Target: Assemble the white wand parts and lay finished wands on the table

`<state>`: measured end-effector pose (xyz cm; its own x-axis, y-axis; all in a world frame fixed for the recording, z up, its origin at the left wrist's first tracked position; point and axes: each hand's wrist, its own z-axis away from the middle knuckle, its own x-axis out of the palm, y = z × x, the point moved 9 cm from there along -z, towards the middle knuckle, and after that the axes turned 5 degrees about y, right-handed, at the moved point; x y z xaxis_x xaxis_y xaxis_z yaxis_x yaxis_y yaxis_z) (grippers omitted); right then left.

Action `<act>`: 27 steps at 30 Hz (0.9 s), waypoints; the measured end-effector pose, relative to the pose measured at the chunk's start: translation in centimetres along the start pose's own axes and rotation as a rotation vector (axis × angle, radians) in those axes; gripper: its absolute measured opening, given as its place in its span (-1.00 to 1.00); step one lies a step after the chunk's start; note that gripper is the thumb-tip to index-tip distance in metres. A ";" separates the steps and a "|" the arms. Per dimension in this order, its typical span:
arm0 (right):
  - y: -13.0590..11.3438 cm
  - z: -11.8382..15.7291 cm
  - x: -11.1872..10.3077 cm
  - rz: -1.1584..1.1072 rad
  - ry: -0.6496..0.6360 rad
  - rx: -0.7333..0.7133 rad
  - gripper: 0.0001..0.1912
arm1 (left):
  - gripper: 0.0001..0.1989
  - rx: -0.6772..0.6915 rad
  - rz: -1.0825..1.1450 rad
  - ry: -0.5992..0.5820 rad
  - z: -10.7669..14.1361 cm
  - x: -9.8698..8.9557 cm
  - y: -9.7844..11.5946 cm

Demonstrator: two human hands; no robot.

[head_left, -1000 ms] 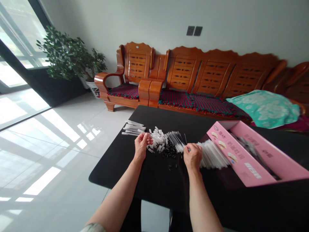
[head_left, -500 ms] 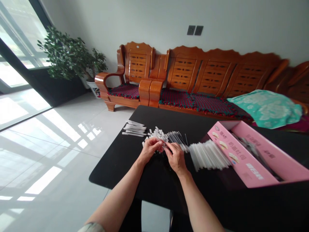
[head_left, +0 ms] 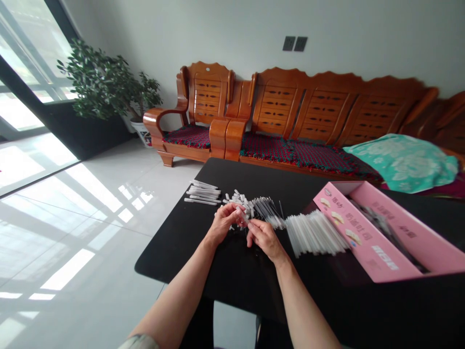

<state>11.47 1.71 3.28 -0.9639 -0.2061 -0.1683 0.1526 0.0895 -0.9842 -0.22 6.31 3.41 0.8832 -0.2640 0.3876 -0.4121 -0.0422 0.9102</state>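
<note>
Over the black table, my left hand and my right hand meet, fingertips pinched on a slim translucent white tube like a pen barrel. It slants between them, and my fingers cover parts of it. Just behind the hands lies a heap of short white cap-like pieces. Thin dark rods like pen refills are spread beside the heap. Nearest my right hand on its outer side is a row of clear tubes. Several longer white pen-like sticks lie at the table's left.
A pink open box with something grey and dark inside stands on the right of the black table. Behind the table is a wooden sofa with a turquoise cloth. A potted plant stands by the window.
My right hand has turned slightly and its fingers have shifted, so more of the tube shows between the hands. The piles on the table look unchanged.
</note>
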 end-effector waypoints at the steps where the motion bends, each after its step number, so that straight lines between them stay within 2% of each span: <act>1: 0.3 0.0 0.1 -0.046 -0.018 0.019 -0.59 | -0.69 0.000 -0.004 -0.004 0.0 0.0 0.0; 4: 0.5 -0.1 0.1 -0.097 -0.022 0.025 -0.59 | -0.70 0.005 -0.015 0.037 -0.1 -0.4 -0.1; 6: 0.3 -0.3 -0.3 -0.019 0.014 -0.018 -0.59 | -0.70 0.003 -0.019 0.092 -0.2 -1.0 -0.2; 13: -2.3 0.0 -0.8 0.627 0.252 -0.291 -0.57 | -0.69 -0.017 -0.002 0.179 -0.4 -2.0 -1.1; 15: -2.2 0.1 -0.9 0.622 0.260 -0.290 -0.57 | -0.69 -0.028 0.013 0.171 -0.5 -2.0 -1.2; 20: 0.0 -0.2 -0.6 0.138 0.062 -0.059 -0.52 | -0.69 -0.061 0.023 0.086 -0.4 -1.2 -1.1; 22: 0.3 -0.2 -0.6 0.061 0.045 -0.025 -0.51 | -0.67 -0.065 0.002 0.090 -0.3 -1.1 -1.1; 24: -0.3 -0.2 -1.0 0.146 0.096 -0.085 -0.53 | -0.65 -0.066 -0.021 0.128 -0.3 -1.2 -1.2; 27: -2.0 0.1 -1.2 0.494 0.222 -0.254 -0.57 | -0.63 -0.077 -0.036 0.201 -0.5 -2.0 -1.5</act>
<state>12.33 1.70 5.42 -0.8186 0.1254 -0.5605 0.5641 0.3591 -0.7435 -1.26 7.39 1.31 0.9271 -0.0656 0.3691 -0.3681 0.0277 0.9294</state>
